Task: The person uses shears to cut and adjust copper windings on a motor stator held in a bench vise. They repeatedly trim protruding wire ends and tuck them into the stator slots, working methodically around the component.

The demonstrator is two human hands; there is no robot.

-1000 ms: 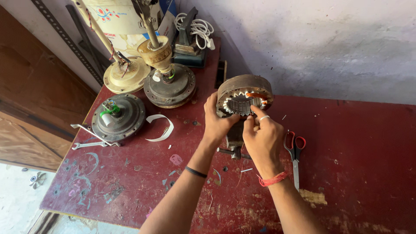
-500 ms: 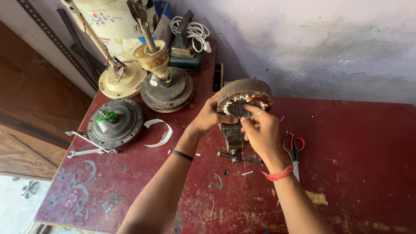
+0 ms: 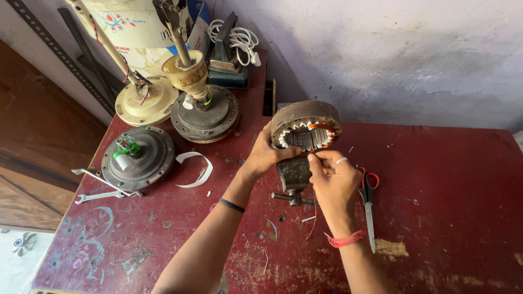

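I see the round motor stator (image 3: 305, 128) standing on edge in a small bench vise (image 3: 294, 175) near the back of the red table (image 3: 447, 207), its slotted core and copper windings facing me. My left hand (image 3: 267, 155) is clasped around its lower left rim; the fingers behind the rim are hidden, so I cannot make out how far they wrap. My right hand (image 3: 333, 182) sits just below the core with thumb and forefinger pinched together at its lower edge. A thin copper wire (image 3: 314, 209) trails down from that pinch, though the wire end itself is too fine to tell apart from the windings. The vise jaws are covered by both hands.

Just right of my right hand lie red-handled scissors (image 3: 368, 198), blades toward me. Well left of my left hand rest a curled white strip (image 3: 195, 169), a dark fan motor housing (image 3: 137, 158) and spanners (image 3: 101, 188) beside it. Behind those stand a second dark motor (image 3: 206, 111) with its shaft up and a cream-coloured one (image 3: 146, 103). A coil of white cable (image 3: 238, 39) lies at the wall, its lower part hidden behind a dark box (image 3: 226, 71).
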